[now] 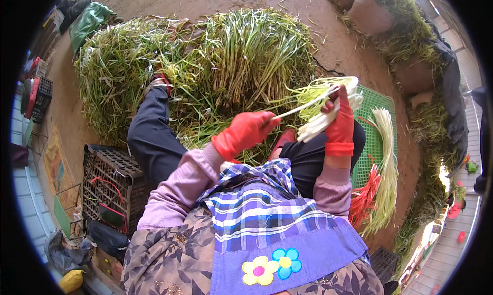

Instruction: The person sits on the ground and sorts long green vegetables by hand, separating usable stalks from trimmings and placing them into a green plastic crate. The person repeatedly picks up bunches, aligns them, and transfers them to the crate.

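Both my hands wear red gloves. My left hand (pixel 246 133), on the picture's left, pinches the lower end of one thin pale stalk (pixel 304 103), which slants up to the other hand. My right hand (pixel 339 119) is closed round a bundle of whitish stalks (pixel 319 124) with yellow-green leaves folded over at the top. In front of me stands a heap of green leafy stalks (pixel 246 52). On a green plastic mesh crate (pixel 371 98) at the right lies a bundle of trimmed pale stalks (pixel 385 164), beside red plastic ties (pixel 366 198).
A loose heap of leaves (pixel 115 75) spreads around my foot. A dark plastic crate (pixel 111 179) bearing a phone (pixel 113 218) stands at my left. More greenery (pixel 431 114) and dark sheeting line the right side. A green bag (pixel 88 23) lies far left.
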`<state>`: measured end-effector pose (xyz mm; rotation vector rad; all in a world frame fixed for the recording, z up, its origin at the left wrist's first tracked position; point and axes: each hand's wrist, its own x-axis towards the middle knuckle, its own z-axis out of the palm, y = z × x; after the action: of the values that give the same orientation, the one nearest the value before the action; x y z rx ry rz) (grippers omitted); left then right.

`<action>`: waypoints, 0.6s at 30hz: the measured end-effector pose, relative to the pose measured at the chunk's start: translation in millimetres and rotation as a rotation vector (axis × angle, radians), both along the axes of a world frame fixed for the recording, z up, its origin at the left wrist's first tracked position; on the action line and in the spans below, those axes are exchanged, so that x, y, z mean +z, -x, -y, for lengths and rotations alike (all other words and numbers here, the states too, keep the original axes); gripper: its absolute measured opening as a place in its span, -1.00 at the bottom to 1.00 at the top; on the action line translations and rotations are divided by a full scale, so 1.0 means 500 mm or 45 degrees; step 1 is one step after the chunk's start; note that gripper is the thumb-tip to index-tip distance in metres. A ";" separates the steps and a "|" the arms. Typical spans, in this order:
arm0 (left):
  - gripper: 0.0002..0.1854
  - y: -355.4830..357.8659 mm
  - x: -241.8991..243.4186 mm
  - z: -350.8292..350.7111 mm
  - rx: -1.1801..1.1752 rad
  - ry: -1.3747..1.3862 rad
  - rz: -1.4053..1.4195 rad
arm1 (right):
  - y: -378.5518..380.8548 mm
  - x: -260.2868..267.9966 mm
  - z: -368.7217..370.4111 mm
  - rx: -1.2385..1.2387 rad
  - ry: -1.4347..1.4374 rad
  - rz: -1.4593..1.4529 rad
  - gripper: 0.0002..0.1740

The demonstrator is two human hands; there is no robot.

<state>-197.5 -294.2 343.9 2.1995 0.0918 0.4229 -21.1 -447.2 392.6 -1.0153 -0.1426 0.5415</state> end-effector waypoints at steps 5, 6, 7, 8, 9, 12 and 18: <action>-0.77 -0.047 0.025 0.057 -0.159 -0.110 -0.029 | 0.050 -0.026 0.003 0.374 0.214 0.032 -0.54; -0.76 -0.059 0.019 0.058 -0.200 -0.062 -0.025 | 0.049 -0.025 0.000 0.465 0.251 0.058 -0.62; -0.76 -0.073 0.008 0.057 -0.263 -0.003 -0.069 | 0.050 -0.027 -0.007 0.358 0.245 0.217 -0.66; -0.75 -0.086 -0.006 0.054 -0.277 0.159 -0.096 | 0.041 -0.022 -0.009 0.330 0.149 0.142 -0.67; -0.73 -0.102 -0.026 0.045 -0.302 0.186 -0.045 | 0.029 -0.017 -0.014 0.311 0.028 0.083 -0.69; -0.74 -0.161 -0.119 -0.001 -0.282 0.597 -0.118 | -0.009 0.007 -0.008 0.021 -0.027 0.036 -0.73; -0.71 -0.414 -0.383 -0.178 0.698 0.406 -0.142 | -0.033 0.005 -0.028 0.206 -0.542 0.020 -0.57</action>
<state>9.5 -205.3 152.4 1.8583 0.7808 0.5414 -4.5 -433.0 394.9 -0.5960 -0.3413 0.6187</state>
